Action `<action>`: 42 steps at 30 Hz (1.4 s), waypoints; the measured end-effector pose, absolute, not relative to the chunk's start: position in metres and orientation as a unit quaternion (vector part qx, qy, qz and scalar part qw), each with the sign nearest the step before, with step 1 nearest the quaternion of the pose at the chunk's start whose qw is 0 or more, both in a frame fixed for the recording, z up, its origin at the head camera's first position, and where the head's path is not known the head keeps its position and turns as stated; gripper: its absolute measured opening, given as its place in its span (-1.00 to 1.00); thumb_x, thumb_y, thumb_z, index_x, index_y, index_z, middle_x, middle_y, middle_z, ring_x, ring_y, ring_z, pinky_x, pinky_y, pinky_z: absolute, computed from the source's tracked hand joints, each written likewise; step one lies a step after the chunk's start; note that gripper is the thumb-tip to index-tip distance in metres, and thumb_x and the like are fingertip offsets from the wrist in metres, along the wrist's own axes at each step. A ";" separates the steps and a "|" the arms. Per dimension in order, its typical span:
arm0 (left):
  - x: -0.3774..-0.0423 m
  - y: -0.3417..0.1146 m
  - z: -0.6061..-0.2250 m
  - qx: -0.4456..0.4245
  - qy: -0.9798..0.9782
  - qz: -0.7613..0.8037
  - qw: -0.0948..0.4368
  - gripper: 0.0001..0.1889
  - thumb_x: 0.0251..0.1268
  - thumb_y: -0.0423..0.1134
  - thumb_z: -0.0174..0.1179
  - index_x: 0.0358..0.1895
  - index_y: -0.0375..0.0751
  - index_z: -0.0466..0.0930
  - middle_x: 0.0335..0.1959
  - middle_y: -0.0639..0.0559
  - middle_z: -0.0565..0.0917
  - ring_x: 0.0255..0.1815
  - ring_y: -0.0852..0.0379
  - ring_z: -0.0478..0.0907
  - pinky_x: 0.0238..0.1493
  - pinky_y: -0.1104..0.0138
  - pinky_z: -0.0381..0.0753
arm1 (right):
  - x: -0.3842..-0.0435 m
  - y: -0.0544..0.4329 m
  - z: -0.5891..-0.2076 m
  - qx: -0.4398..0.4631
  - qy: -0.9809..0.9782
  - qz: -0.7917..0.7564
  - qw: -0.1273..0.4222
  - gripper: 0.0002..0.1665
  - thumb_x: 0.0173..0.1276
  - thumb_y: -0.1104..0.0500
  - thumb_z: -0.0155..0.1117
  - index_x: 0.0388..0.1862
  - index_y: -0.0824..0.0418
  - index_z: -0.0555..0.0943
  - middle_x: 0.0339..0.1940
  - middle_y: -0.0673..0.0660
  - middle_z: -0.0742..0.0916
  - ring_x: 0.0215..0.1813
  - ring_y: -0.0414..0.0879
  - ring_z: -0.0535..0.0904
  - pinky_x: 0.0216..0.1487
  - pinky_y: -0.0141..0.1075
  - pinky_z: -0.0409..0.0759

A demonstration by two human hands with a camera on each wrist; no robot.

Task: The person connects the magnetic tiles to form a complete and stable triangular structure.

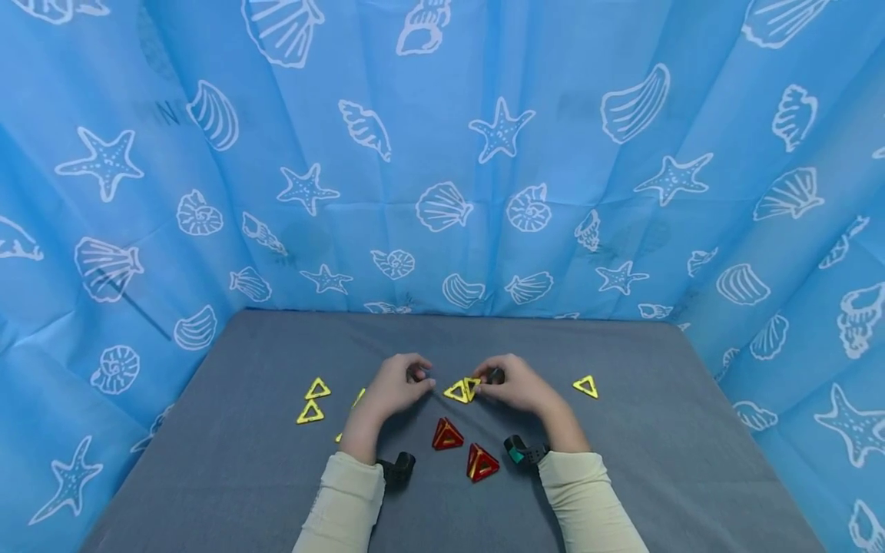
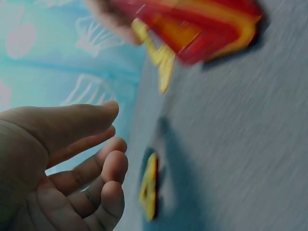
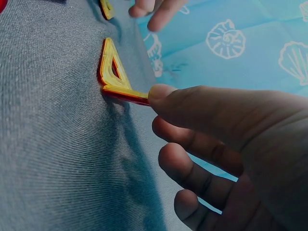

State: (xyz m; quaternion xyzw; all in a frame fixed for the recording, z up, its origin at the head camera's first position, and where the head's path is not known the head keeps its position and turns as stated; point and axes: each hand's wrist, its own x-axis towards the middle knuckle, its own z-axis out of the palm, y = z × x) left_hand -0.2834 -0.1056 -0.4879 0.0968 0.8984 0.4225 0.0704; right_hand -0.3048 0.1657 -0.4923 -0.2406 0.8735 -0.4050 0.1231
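Right wrist: right hand (image 3: 250,134) pinches yellow triangular plastic tile (image 3: 125,94), touching matching flat tile (image 3: 108,60).
Left hand (image 1: 397,386) empty: fingers relaxed, narrow thumb gap.

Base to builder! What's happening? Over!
Left hand empty. Right hand pinches raised yellow triangle, touching flat yellow triangle. Two red pieces nearby, seemingly not blocking.

From the near side I see the left arm (image 1: 339,507) and right arm (image 1: 593,503) reaching in, converging. The left hand (image 1: 397,386) is loosely cupped, thumb (image 2: 86,120) apart from its fingers (image 2: 114,166). Facing it, the right hand (image 1: 513,384) makes a thumb-led pinch, its lower fingers (image 3: 174,156) bent.
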 end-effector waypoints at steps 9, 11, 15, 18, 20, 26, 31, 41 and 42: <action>-0.282 -0.134 -0.484 0.039 0.915 0.397 0.061 -0.68 0.42 -0.28 0.40 0.15 -0.31 0.71 -0.05 -0.16 0.70 -0.10 -0.02 0.63 -0.02 0.02 0.64 | -0.303 0.165 -0.489 -0.237 0.870 -0.412 0.129 -0.79 0.46 0.23 0.44 0.02 0.26 0.78 -0.22 0.06 0.75 -0.27 -0.10 0.58 -0.31 -0.31 0.58; -0.282 -0.137 -0.485 0.033 0.921 0.382 0.071 -0.67 0.40 -0.27 0.42 0.15 -0.32 0.71 -0.03 -0.18 0.70 -0.03 -0.06 0.64 0.05 -0.02 0.65 | -0.302 0.165 -0.488 -0.235 0.870 -0.413 0.131 -0.79 0.46 0.22 0.44 0.02 0.25 0.78 -0.22 0.06 0.75 -0.27 -0.09 0.58 -0.31 -0.30 0.58; -0.283 -0.137 -0.490 0.020 0.928 0.363 0.088 -0.63 0.38 -0.23 0.44 0.16 -0.32 0.71 0.01 -0.18 0.72 0.05 -0.09 0.66 0.13 -0.05 0.65 | -0.301 0.165 -0.489 -0.233 0.870 -0.414 0.132 -0.79 0.47 0.22 0.43 0.02 0.24 0.78 -0.22 0.06 0.74 -0.28 -0.10 0.58 -0.31 -0.30 0.58; -0.284 -0.136 -0.491 0.014 0.931 0.354 0.091 -0.58 0.35 -0.21 0.48 0.17 -0.34 0.70 0.02 -0.18 0.72 0.05 -0.09 0.66 0.14 -0.05 0.65 | -0.301 0.165 -0.489 -0.232 0.869 -0.416 0.133 -0.79 0.48 0.22 0.43 0.03 0.25 0.78 -0.23 0.06 0.75 -0.29 -0.10 0.59 -0.32 -0.30 0.59; -0.284 -0.135 -0.491 0.013 0.933 0.349 0.088 -0.57 0.31 -0.21 0.51 0.16 -0.35 0.71 0.01 -0.17 0.71 0.03 -0.08 0.65 0.14 -0.04 0.65 | -0.302 0.165 -0.489 -0.232 0.868 -0.418 0.133 -0.78 0.48 0.22 0.43 0.03 0.26 0.78 -0.23 0.07 0.75 -0.29 -0.10 0.60 -0.32 -0.30 0.60; -0.286 -0.129 -0.495 0.029 0.933 0.350 0.084 -0.64 0.22 -0.28 0.56 0.05 -0.27 0.71 -0.06 -0.13 0.65 -0.06 -0.01 0.58 0.05 0.01 0.62 | -0.302 0.166 -0.488 -0.233 0.868 -0.418 0.134 -0.79 0.48 0.22 0.43 0.03 0.25 0.78 -0.22 0.06 0.75 -0.29 -0.11 0.59 -0.32 -0.31 0.59; -0.286 -0.123 -0.495 0.037 0.921 0.377 0.091 -0.65 0.20 -0.33 0.57 -0.01 -0.21 0.65 -0.15 -0.08 0.64 -0.16 0.04 0.56 -0.07 0.10 0.59 | -0.302 0.166 -0.489 -0.231 0.866 -0.421 0.136 -0.81 0.49 0.22 0.41 0.01 0.23 0.78 -0.22 0.07 0.74 -0.29 -0.10 0.58 -0.32 -0.31 0.58; -0.283 -0.115 -0.495 0.054 0.921 0.376 0.091 -0.68 0.43 -0.19 0.42 0.16 -0.16 0.66 -0.25 0.00 0.62 -0.28 0.07 0.52 -0.19 0.16 0.52 | -0.303 0.165 -0.492 -0.234 0.867 -0.419 0.133 -0.80 0.49 0.21 0.41 0.02 0.25 0.78 -0.23 0.07 0.74 -0.29 -0.09 0.58 -0.31 -0.30 0.58; -0.283 -0.114 -0.495 0.058 0.920 0.377 0.092 -0.68 0.45 -0.19 0.40 0.18 -0.17 0.67 -0.25 0.00 0.62 -0.28 0.07 0.52 -0.19 0.16 0.51 | -0.303 0.165 -0.492 -0.235 0.867 -0.418 0.133 -0.80 0.49 0.22 0.41 0.02 0.25 0.78 -0.23 0.08 0.74 -0.29 -0.10 0.58 -0.32 -0.30 0.58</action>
